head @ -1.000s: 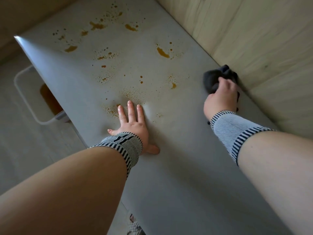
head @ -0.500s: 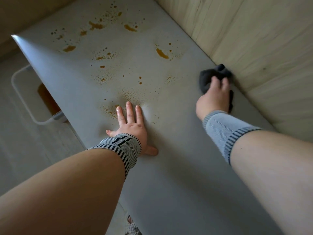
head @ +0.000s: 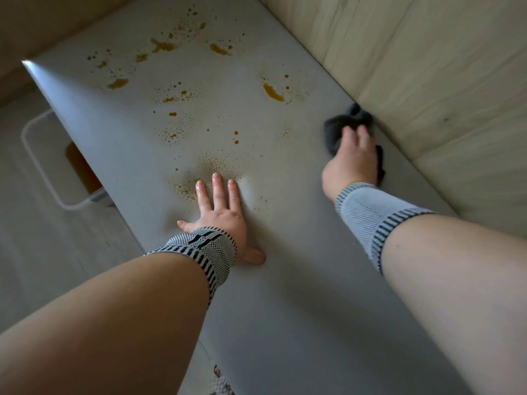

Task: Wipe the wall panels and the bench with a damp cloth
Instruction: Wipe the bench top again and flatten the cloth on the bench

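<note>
Stained grey bench [head: 285, 280]: my left hand [head: 221, 220] presses flat, fingers straight, while my right hand [head: 352, 163] bunches the soft, limp cloth [head: 335, 132].

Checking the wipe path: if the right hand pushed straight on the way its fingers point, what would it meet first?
Probably the wall panel: the right hand presses the cloth beside the bench's back edge. Depth is unclear.

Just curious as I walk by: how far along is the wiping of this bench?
Early. Done: the near end of the bench shows no spots. In hand: the right hand presses a dark cloth on the bench by the wall panels; the left hand rests flat. Left: orange stains across the far half. Whether the panels are wiped, I cannot tell.
</note>
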